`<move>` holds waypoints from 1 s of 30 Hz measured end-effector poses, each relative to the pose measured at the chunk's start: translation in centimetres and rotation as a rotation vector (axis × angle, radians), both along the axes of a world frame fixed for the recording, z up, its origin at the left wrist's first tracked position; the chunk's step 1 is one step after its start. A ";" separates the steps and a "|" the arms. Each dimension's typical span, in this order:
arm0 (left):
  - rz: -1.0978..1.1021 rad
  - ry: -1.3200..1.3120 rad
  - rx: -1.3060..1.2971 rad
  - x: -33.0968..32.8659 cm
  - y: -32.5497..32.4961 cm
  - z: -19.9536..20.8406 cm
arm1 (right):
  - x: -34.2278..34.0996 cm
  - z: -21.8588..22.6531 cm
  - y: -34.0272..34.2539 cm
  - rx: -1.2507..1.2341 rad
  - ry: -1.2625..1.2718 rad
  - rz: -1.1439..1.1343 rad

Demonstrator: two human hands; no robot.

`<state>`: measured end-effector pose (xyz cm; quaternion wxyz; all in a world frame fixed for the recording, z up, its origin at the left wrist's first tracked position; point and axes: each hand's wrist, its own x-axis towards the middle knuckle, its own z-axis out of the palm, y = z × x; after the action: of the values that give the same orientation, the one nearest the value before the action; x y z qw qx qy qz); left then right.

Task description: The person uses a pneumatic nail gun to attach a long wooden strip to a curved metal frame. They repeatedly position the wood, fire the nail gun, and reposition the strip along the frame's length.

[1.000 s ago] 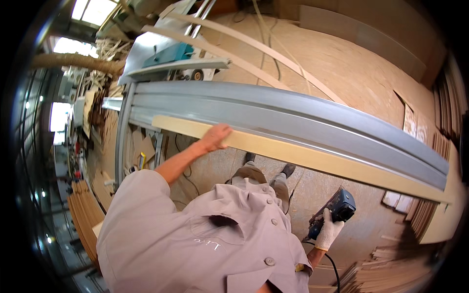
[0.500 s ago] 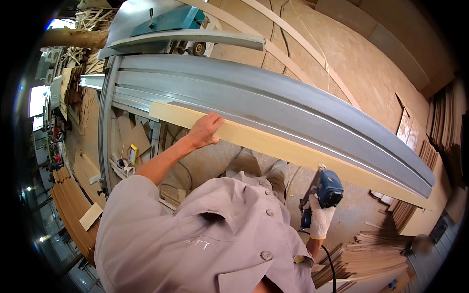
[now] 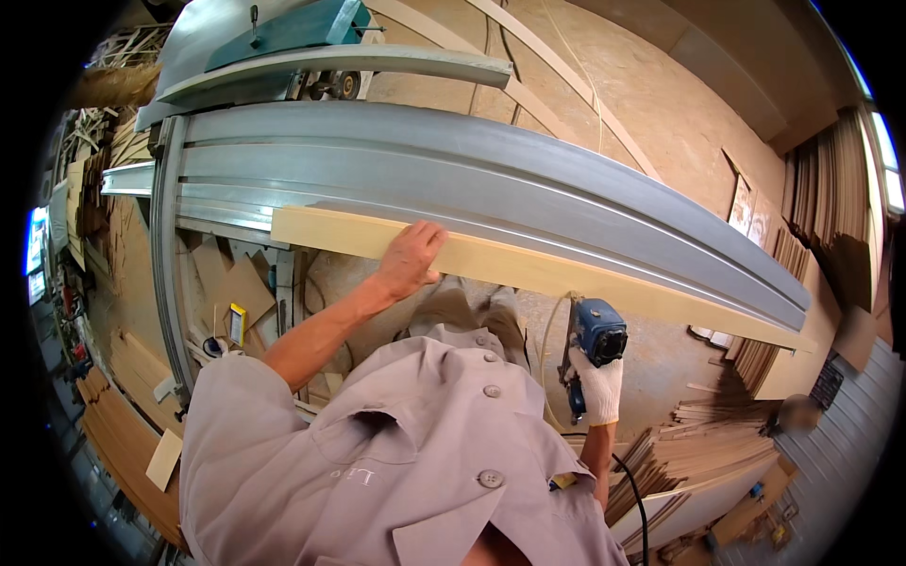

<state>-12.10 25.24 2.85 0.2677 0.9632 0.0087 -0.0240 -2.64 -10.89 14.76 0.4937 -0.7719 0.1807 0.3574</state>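
Note:
A long, narrow pale wooden board [image 3: 510, 267] lies along the near edge of a grey metal table [image 3: 453, 174]. My bare left hand [image 3: 413, 255] grips it left of its middle, fingers over the upper face and thumb at the near edge. In a white work glove, my right hand [image 3: 598, 385] is closed round the handle of a blue nail gun [image 3: 601, 330] with a black end cap. Its nose is close to the board's near edge, right of the middle; whether they touch, I cannot tell.
A dark cable [image 3: 634, 491] trails below my right wrist. Stacked thin boards [image 3: 694, 457] stand at the lower right, more planks [image 3: 123, 453] at the left. A metal rail [image 3: 349, 62] and a teal machine [image 3: 288, 38] are beyond the table. Long strips lie on the far floor.
My right hand has brought the nail gun leftward, closer in line with the board's middle. My left hand sits slightly farther right along the board. The whole view has turned a little.

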 end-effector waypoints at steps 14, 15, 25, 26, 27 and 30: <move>0.043 0.047 0.048 -0.3 -0.3 -0.2 | 2.2 -1.0 -5.2 -0.081 -0.150 0.022; 0.042 0.057 0.055 -0.2 -0.4 -0.1 | 2.4 -1.4 -6.0 -0.088 -0.192 0.026; 0.056 0.099 0.105 0.0 -0.8 0.4 | 5.7 -2.1 -12.2 -0.070 -0.063 0.024; 0.058 0.105 0.106 -0.1 -0.7 0.3 | 6.0 -2.1 -12.8 -0.078 -0.086 0.039; 0.060 0.112 0.106 0.0 -0.8 0.2 | 6.3 -2.3 -13.5 -0.087 -0.109 0.055; 0.074 0.130 0.113 0.0 -0.9 0.4 | 7.0 -3.4 -15.7 -0.097 -0.108 0.051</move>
<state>-12.08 24.33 3.22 0.2125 0.9721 0.0631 -0.0761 4.37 -26.55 11.39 0.4558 -0.8174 0.1512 0.3183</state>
